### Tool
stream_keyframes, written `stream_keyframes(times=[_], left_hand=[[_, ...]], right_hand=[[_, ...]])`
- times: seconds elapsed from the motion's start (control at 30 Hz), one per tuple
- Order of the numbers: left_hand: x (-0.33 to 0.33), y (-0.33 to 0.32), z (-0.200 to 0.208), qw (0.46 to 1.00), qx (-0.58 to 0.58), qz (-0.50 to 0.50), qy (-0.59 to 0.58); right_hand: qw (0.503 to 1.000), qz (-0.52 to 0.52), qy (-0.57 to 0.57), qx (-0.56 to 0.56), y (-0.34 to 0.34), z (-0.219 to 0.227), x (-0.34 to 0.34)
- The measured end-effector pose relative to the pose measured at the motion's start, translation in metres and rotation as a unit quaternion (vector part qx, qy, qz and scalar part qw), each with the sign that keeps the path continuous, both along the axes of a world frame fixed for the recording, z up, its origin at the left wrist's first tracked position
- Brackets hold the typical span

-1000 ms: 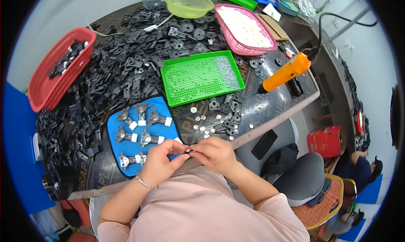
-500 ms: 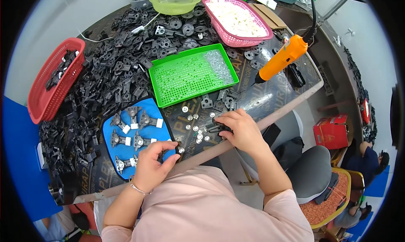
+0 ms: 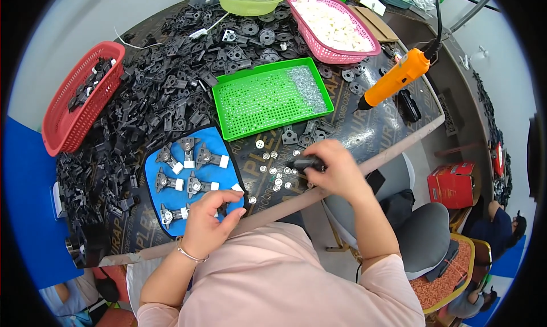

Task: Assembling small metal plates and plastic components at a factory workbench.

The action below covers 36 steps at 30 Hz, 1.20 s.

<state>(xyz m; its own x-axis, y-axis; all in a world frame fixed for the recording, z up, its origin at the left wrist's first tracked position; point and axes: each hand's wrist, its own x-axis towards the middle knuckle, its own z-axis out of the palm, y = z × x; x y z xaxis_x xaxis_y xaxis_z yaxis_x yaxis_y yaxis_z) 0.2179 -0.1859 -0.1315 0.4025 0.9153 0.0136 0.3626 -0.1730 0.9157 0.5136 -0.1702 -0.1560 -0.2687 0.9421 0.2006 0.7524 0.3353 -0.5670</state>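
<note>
My right hand (image 3: 337, 170) is closed on a black plastic part (image 3: 307, 164), held just above the table beside a scatter of small round silver-and-white pieces (image 3: 277, 177). My left hand (image 3: 211, 220) rests at the lower right of the blue mat (image 3: 155, 183), thumb and index finger apart with blue showing between them. Its other fingers are partly hidden. Several dark assemblies with white blocks (image 3: 200, 185) lie on the mat, and one white block (image 3: 237, 188) shows just beyond the left fingertips.
A green perforated tray (image 3: 219, 107) holds small silver screws. An orange electric screwdriver (image 3: 399, 76) hangs at the right. Black parts (image 3: 171, 76) are heaped across the far left. Beyond are a red basket (image 3: 74, 127), a pink basket (image 3: 336, 58) of white pieces and a yellow-green bowl (image 3: 250, 5).
My right hand has lifted and turned, bringing the black part up and slightly right. My left hand stays nearly where it was. The whole view has shifted slightly.
</note>
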Motion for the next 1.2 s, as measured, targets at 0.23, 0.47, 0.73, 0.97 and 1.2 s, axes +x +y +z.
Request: stream_keyframes(times=[0.23,0.47,0.73,0.97,1.2], left_hand=[[0.013,0.0,-0.008,0.937,0.257,-0.118,0.204],[0.026,0.008,-0.021,0.879,0.344,-0.11,0.311],[0.042,0.018,-0.032,0.88,0.349,-0.125,0.297],[0.038,0.02,-0.021,0.882,0.35,-0.082,0.304],[0.029,0.013,-0.014,0.908,0.3,-0.068,0.284]], right_hand=[[0.97,-0.228,-0.053,0.073,0.003,-0.002,0.061],[0.973,-0.177,-0.006,-0.147,-0.028,0.012,0.056],[0.983,-0.073,0.028,-0.166,-0.018,-0.005,0.01],[0.991,-0.082,0.105,-0.029,-0.02,-0.014,-0.039],[0.986,-0.114,0.037,-0.113,-0.03,-0.012,-0.045]])
